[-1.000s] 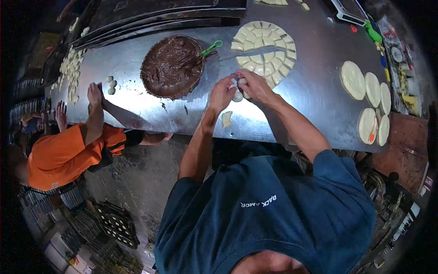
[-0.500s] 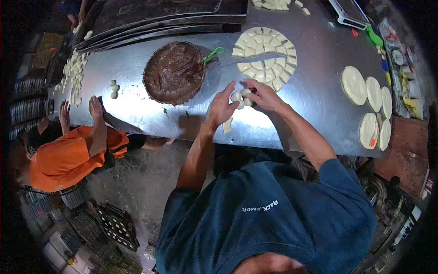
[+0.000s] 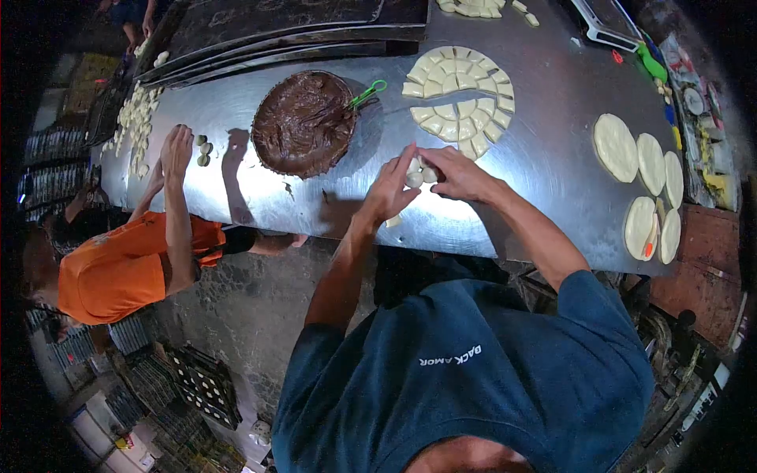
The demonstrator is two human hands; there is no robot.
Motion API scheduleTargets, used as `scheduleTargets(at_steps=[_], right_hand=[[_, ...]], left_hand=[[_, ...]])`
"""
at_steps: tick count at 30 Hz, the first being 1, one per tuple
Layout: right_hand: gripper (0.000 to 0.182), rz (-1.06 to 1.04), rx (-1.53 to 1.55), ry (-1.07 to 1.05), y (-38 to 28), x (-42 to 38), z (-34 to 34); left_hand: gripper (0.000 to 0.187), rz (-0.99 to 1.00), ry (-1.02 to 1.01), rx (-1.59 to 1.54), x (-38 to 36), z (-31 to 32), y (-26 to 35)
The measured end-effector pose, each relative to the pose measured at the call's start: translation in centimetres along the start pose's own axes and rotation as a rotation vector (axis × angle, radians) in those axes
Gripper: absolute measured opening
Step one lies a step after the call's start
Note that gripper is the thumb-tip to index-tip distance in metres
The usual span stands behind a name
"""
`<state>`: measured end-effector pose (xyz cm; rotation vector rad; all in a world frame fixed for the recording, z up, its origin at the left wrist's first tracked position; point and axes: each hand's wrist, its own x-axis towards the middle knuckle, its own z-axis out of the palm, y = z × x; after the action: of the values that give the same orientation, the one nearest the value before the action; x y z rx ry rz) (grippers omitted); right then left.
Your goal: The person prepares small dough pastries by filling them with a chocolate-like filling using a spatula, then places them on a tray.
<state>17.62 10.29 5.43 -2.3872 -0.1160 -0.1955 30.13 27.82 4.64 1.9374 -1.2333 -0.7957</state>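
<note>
Several small pale dough balls (image 3: pixel 415 180) are clustered on the metal table, enclosed between my two cupped hands. My left hand (image 3: pixel 386 191) curves around their left side and my right hand (image 3: pixel 461 175) around their right, with the fingertips meeting at the far side. Just beyond lies a flat round of dough cut into many pieces (image 3: pixel 465 82), split by a curved gap. To the left stands a wide bowl of dark brown paste (image 3: pixel 303 126), a green-handled tool (image 3: pixel 369 93) resting at its rim. A dough scrap (image 3: pixel 393 221) is partly hidden near my left wrist.
Uncut dough ovals (image 3: pixel 615 148) lie at the right of the metal table (image 3: pixel 544 102). Dark trays (image 3: pixel 284 47) are stacked at the back left. A co-worker in an orange shirt (image 3: pixel 118 268) works at the left, near small dough pieces (image 3: pixel 136 118) and dough balls (image 3: pixel 203 150).
My hands have closed in around the dough balls, fingertips now meeting. The co-worker's hand has lifted and moved toward the small group of balls at the left.
</note>
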Motion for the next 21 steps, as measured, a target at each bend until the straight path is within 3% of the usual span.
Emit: scheduleTargets(at_steps=[2, 4, 6, 7, 8, 9, 10, 12, 13, 14, 16, 18, 20, 21], right_hand=[[0.079, -0.004, -0.021, 0.029, -0.3, -0.4, 0.9], [0.079, 0.310, 0.181, -0.016, -2.3, -0.5, -0.3], [0.081, 0.334, 0.195, 0.000, -2.2, -2.0, 0.2], [0.081, 0.359, 0.167, 0.022, -2.7, -3.0, 0.6], [0.081, 0.385, 0.146, 0.039, -3.1, -3.9, 1.2], [0.082, 0.427, 0.084, -0.080, -3.8, -3.6, 0.5], [0.082, 0.377, -0.070, -0.133, -4.5, -3.2, -0.4], [0.084, 0.488, -0.251, -0.250, -6.4, -1.4, -2.6], [0.082, 0.474, -0.324, -0.122, -6.2, -0.7, -1.9], [0.082, 0.462, -0.319, -0.124, -5.8, 0.0, -0.8], [0.076, 0.284, -0.531, 0.093, -4.5, 1.1, 2.3], [0.072, 0.297, -0.406, -0.044, -3.2, 1.0, 4.5], [0.074, 0.232, -0.315, -0.013, -1.9, 0.7, 5.1], [0.076, 0.234, -0.068, -0.036, -1.0, 0.6, 4.0]], left_hand=[[0.087, 0.066, 0.101, -0.061, 0.2, 1.1, 0.4], [0.087, 0.021, 0.080, -0.101, 0.4, 0.7, 1.9], [0.088, -0.056, -0.001, -0.301, 0.3, 0.6, 2.9], [0.088, -0.061, -0.001, -0.307, 0.4, 1.2, 2.6], [0.088, 0.054, -0.022, -0.256, 0.6, 2.2, 1.9], [0.088, 0.167, -0.041, -0.201, 0.4, 2.7, 1.3], [0.088, 0.151, -0.038, -0.203, 0.1, 2.4, 1.5], [0.089, 0.182, 0.112, -0.067, -0.5, 0.6, 1.8], [0.082, 0.168, 0.205, 0.018, -1.3, -0.9, 1.9], [0.082, 0.159, 0.213, 0.026, -2.4, -2.4, 1.9], [0.072, -0.181, 0.327, -0.430, -5.6, -4.7, 1.7], [0.056, 0.058, 0.530, -0.264, -9.2, -3.9, -2.5], [0.047, -0.329, 0.555, -0.402, -13.9, -4.4, -1.3], [0.044, -0.412, 0.591, -0.451, -16.7, -4.1, -1.8]])
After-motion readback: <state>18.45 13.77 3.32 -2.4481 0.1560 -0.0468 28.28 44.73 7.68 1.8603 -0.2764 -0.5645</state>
